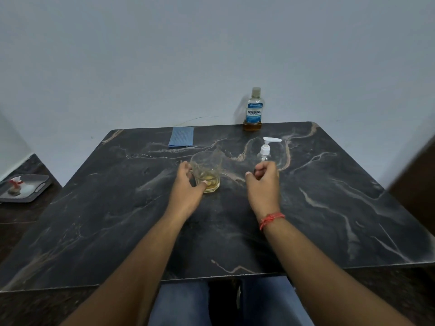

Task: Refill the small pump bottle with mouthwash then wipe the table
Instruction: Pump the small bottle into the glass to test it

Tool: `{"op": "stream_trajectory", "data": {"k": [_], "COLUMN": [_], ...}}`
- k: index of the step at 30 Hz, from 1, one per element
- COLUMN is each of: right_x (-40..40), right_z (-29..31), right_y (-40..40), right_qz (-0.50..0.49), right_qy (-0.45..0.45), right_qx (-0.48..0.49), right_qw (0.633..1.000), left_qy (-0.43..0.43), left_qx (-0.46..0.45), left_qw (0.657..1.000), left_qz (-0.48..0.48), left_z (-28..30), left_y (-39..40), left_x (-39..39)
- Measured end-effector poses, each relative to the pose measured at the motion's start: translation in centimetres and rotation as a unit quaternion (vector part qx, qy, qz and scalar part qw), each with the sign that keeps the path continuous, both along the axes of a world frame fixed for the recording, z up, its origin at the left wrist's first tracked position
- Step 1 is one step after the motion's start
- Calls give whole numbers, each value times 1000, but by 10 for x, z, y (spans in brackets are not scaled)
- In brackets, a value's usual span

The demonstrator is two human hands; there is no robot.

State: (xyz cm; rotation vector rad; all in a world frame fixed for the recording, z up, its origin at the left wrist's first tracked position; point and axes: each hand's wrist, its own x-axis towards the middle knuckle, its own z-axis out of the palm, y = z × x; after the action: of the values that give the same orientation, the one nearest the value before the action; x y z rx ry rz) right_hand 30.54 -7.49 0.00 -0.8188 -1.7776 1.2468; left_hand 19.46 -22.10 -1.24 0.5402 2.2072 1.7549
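black veined table (329, 208), blue cloth (181, 137)
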Motion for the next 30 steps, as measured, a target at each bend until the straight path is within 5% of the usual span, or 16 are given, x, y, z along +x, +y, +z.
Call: {"op": "stream_trajectory", "data": {"k": [4,12,24,30], "right_x": [5,-3,-10,-3], "right_z": [-1,9,5,9], "right_y": [29,63,57,67], "right_qz": [-61,161,188,263], "right_qy": [-7,-54,-106,-105], "right_qx": [-17,-38,40,-32], "right_qw": [998,985,976,958], "left_qy": [13,30,42,36], "left_qx": [-7,-17,-21,-18], "left_qw": [1000,999,998,998], "left_qz": [-7,-28,-41,-46], "left_z": [-3,-7,6,8], "left_y": [-3,-2,0,-2], "left_x": [-1,-6,2,2]}}
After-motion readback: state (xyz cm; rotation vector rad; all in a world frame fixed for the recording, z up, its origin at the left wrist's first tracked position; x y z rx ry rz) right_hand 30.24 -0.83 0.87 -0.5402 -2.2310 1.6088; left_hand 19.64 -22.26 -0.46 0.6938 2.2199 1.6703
